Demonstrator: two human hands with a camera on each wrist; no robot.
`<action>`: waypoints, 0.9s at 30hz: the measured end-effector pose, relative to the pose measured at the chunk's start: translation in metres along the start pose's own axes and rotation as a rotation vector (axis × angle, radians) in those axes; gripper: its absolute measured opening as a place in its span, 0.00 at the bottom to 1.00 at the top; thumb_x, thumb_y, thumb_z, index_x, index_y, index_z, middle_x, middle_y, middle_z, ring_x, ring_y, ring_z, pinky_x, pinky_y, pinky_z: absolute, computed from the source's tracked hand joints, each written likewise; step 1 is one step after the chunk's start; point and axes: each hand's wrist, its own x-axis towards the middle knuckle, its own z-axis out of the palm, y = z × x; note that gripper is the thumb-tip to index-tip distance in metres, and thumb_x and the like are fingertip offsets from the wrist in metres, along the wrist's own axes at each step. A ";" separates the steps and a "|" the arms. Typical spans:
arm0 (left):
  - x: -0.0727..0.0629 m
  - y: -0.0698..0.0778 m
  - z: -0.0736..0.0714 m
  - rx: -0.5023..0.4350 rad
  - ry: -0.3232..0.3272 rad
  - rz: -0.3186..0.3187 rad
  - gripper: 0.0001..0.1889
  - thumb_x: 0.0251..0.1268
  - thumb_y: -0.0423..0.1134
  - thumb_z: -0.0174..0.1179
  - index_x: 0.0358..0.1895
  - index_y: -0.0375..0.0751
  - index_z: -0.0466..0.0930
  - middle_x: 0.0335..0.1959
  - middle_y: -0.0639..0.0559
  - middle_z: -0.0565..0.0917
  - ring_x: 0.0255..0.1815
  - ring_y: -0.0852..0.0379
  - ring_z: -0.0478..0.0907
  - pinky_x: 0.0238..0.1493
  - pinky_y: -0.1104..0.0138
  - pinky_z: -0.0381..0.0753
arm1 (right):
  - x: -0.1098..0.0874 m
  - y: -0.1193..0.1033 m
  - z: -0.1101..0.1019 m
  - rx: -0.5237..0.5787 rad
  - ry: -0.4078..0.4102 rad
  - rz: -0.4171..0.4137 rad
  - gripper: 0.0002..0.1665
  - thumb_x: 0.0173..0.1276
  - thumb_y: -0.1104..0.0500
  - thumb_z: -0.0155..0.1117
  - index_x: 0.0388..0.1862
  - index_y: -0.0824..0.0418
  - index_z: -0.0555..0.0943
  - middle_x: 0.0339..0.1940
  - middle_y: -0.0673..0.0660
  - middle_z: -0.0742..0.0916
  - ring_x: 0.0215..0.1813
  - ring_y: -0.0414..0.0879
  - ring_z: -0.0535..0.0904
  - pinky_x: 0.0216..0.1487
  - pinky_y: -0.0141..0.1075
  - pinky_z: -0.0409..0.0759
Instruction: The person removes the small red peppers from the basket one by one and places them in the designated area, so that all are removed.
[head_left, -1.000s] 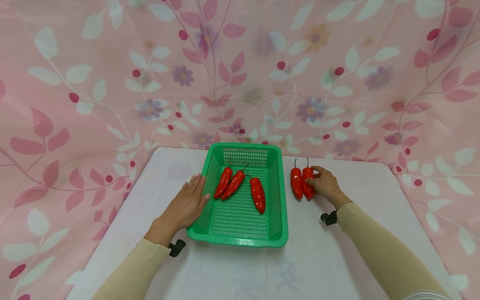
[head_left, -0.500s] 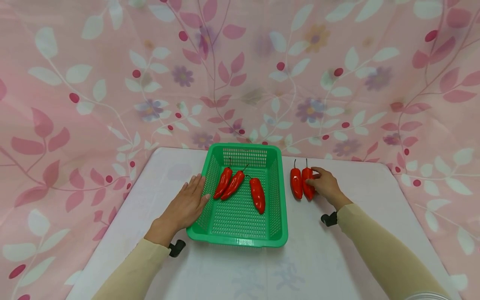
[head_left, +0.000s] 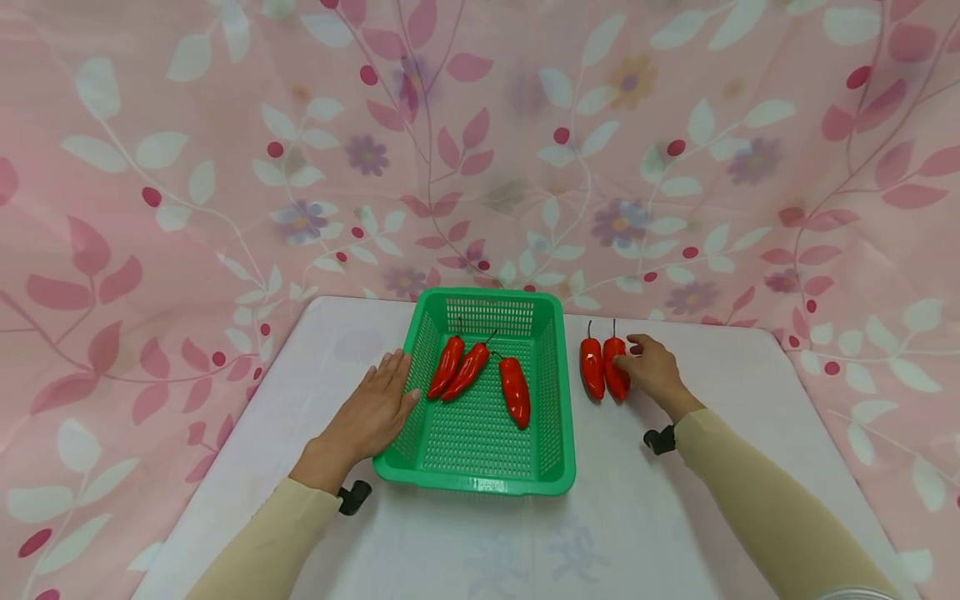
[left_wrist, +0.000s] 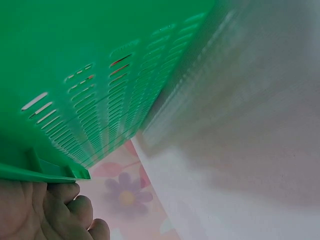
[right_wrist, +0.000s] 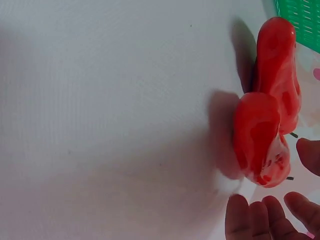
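Note:
My left hand [head_left: 372, 408] rests with straight fingers along the left rim of a green plastic basket [head_left: 480, 483]; in the left wrist view, its fingers [left_wrist: 65, 205] lie under the overhanging rim. Inside the basket are three red chili peppers, one of them [head_left: 515, 392] apart from the other two. To the right of the basket, two more red peppers lie side by side on the table, stems pointing away. My right hand [head_left: 654, 371] is beside the outer pepper [head_left: 616, 371], thumb and fingers spread around it with gaps showing in the right wrist view. The inner pepper [head_left: 592, 368] lies nearer the basket.
A white cloth covers the table [head_left: 622, 525]. Behind it and along both sides hangs a pink floral curtain [head_left: 480, 150], close to the basket's far rim. Dark camera mounts [head_left: 660, 440] sit at both wrists.
My right fingers have loosened slightly from the outer pepper, and more of its surface shows. My left hand, the basket and the peppers in it stay in place.

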 end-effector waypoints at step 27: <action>-0.001 0.002 -0.003 -0.021 -0.025 -0.017 0.37 0.87 0.49 0.47 0.84 0.28 0.50 0.86 0.32 0.53 0.87 0.34 0.48 0.85 0.40 0.51 | -0.034 -0.124 -0.001 -0.033 0.097 -0.309 0.34 0.79 0.52 0.61 0.78 0.65 0.70 0.70 0.69 0.79 0.69 0.66 0.76 0.67 0.58 0.80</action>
